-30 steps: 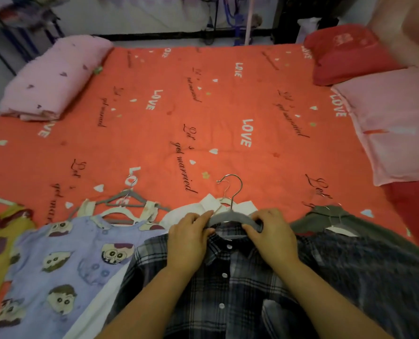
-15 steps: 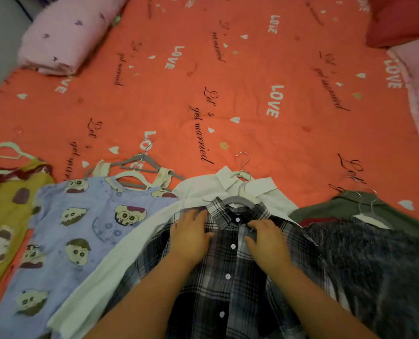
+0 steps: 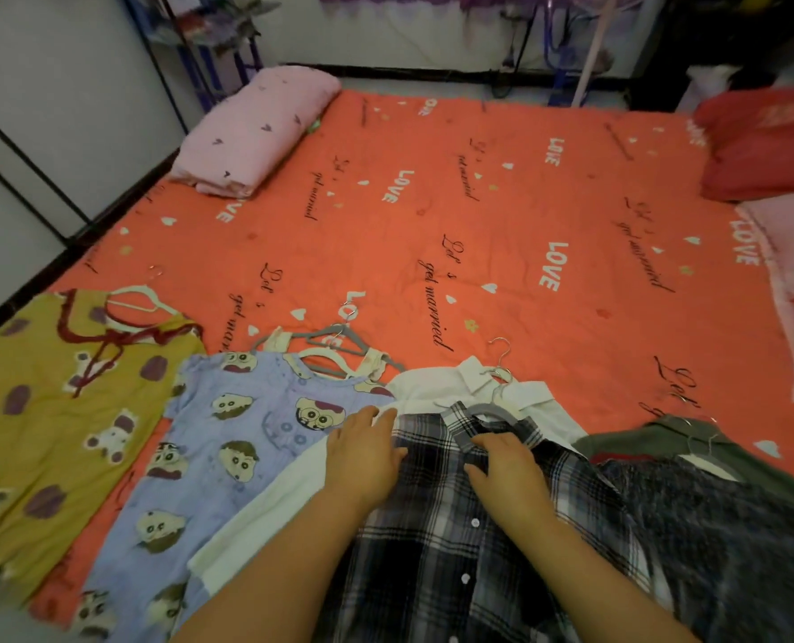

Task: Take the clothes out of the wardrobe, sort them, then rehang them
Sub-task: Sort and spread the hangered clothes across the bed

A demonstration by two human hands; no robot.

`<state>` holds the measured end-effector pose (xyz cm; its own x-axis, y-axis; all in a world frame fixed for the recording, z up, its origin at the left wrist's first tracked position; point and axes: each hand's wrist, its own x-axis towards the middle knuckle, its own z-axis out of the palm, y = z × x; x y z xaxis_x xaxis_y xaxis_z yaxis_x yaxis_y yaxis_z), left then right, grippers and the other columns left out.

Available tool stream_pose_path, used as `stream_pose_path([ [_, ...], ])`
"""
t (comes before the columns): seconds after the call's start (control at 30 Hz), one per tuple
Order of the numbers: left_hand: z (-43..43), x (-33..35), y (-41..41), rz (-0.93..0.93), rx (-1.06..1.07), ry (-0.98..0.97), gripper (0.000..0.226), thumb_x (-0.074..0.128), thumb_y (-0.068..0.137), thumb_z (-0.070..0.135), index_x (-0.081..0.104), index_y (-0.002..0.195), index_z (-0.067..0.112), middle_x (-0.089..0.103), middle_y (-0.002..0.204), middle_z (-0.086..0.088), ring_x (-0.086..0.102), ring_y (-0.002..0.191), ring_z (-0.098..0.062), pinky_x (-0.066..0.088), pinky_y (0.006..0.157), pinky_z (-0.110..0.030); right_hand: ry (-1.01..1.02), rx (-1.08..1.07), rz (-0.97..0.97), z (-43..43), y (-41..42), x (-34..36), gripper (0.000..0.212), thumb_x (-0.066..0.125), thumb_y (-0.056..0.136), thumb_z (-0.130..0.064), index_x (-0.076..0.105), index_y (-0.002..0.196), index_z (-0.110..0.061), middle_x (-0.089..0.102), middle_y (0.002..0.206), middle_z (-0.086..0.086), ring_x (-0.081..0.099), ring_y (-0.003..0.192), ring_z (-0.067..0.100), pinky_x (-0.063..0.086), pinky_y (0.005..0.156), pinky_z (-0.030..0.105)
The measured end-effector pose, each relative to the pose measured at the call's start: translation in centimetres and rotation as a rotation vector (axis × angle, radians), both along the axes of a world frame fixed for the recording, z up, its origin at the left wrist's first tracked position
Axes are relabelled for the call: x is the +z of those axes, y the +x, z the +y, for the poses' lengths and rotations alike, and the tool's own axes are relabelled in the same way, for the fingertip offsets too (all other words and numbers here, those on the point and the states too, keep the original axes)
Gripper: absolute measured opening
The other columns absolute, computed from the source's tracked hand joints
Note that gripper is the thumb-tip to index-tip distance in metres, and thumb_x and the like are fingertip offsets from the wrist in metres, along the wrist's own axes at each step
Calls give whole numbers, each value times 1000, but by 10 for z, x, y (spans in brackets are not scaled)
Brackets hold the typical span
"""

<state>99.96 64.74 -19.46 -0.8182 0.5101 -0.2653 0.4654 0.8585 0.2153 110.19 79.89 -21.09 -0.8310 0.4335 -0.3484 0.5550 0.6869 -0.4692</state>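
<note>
Head view: the orange bedspread (image 3: 501, 215) repeats "LOVE" in white and "Let's get married" in black script. Six garments lie in a row along its near edge: a yellow one (image 3: 61, 410), a lilac cartoon-print one (image 3: 209, 457), a white shirt (image 3: 432, 387), the plaid shirt (image 3: 432, 549), a green one (image 3: 640, 443) and a dark grey one (image 3: 733, 549). The left hand (image 3: 367, 450) lies flat, fingers straight, on the plaid shirt's shoulder; the right hand (image 3: 501, 461) sits at its collar just below the grey hanger (image 3: 492, 410), fingers bent, though I can't tell if it pinches cloth.
</note>
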Motion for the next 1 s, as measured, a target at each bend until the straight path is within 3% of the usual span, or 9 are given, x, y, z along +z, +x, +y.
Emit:
stream_pose_path([
  [0.13,-32,23,5,25,-23,26,51,48,94,41,34,140,23,41,137,-1,40,124,-23,34,97,-35,33,-13,6,-29,6,21,45,54,95,-32,43,137,-19,42,140,3,41,127,23,38,104,39],
  [0.33,-100,43,-1,15,-52,66,53,47,95,40,32,142,23,36,143,-1,35,130,-24,29,101,-36,91,-33,47,-94,4,43,43,55,94,-32,46,134,-18,45,138,4,44,125,23,39,103,38],
  [0.73,-299,48,-73,-10,-110,67,54,46,97,37,28,146,23,29,149,-4,28,136,-26,27,106,-42,148,-39,58,-288,-58,59,42,57,93,-32,49,132,-17,48,131,5,44,122,24,40,97,38],
  [1.0,-333,48,-120,-5,-146,84,52,45,97,38,30,145,23,34,146,-2,32,133,-25,29,104,-39,184,2,41,-329,-107,56,41,52,95,-32,46,133,-20,46,134,4,43,123,24,38,100,36],
])
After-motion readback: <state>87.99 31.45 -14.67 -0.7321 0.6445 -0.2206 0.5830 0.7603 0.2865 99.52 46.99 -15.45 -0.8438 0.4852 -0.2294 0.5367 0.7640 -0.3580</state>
